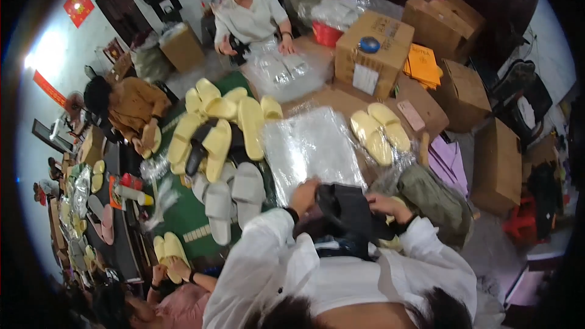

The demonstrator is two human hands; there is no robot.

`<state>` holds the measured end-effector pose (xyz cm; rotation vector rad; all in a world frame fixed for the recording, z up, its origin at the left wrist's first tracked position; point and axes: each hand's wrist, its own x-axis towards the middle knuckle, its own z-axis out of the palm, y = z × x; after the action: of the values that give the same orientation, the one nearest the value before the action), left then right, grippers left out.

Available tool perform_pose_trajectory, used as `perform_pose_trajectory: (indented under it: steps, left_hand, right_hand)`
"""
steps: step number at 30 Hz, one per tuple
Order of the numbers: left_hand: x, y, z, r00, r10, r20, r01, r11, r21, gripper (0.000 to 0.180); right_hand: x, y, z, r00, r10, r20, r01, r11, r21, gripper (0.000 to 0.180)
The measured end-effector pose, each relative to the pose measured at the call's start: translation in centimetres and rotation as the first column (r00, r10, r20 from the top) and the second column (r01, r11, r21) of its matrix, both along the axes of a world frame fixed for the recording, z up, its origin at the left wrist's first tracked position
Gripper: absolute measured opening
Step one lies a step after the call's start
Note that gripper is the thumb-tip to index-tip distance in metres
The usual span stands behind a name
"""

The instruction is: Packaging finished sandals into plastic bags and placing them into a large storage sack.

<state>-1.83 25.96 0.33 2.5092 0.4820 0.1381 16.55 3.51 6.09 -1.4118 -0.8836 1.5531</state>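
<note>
Landmark: stack of clear plastic bags (311,146) mid-tabletop (341,100). Left of it, a heap of yellow slippers (216,122), grey slippers (234,198) just below the heap. At the stack's near edge, left hand (303,196), fingers curled onto a black slipper (347,207); the slipper sits just below the stack, between both hands. Right hand (390,206) grips its other side, fingers closed on it. Right of the stack, a yellow slipper pair (379,133). Beyond it, a co-worker (250,12) is seated.

Brown cardboard boxes (373,49) stacked upper right, clear plastic bags (312,146) centre, red wall sign (78,5) upper left
</note>
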Motion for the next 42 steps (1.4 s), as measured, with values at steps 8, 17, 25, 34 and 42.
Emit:
perform_pose_trajectory:
  steps: [8,17,25,34,42]
  left_hand:
    - [3.2,3.1,3.6,0.974,-0.083,0.210,0.014,0.950,0.310,0.034]
    - [3.1,2.9,1.7,0.991,0.120,0.068,-0.097,0.958,-0.270,0.045]
    - [3.4,2.8,4.2,0.936,0.100,0.336,-0.130,0.989,0.068,0.018]
    - [3.6,2.8,1.2,0.891,0.444,0.097,-0.314,0.756,-0.575,0.022]
    - [3.3,4.2,2.3,0.975,0.167,0.147,-0.105,0.929,-0.356,0.018]
  right_hand:
    - [3.1,0.7,2.1,0.995,0.064,0.082,-0.073,0.991,0.111,0.027]
    - [0.6,0.0,4.2,0.987,0.033,0.155,-0.048,0.994,0.095,0.026]
    - [1.9,2.3,5.2,0.931,0.021,0.364,-0.109,0.968,0.225,0.025]
    - [2.2,2.6,5.8,0.941,0.011,0.338,-0.081,0.978,0.194,0.024]
    - [2.1,4.0,3.2,0.906,0.012,0.423,-0.124,0.963,0.240,0.023]
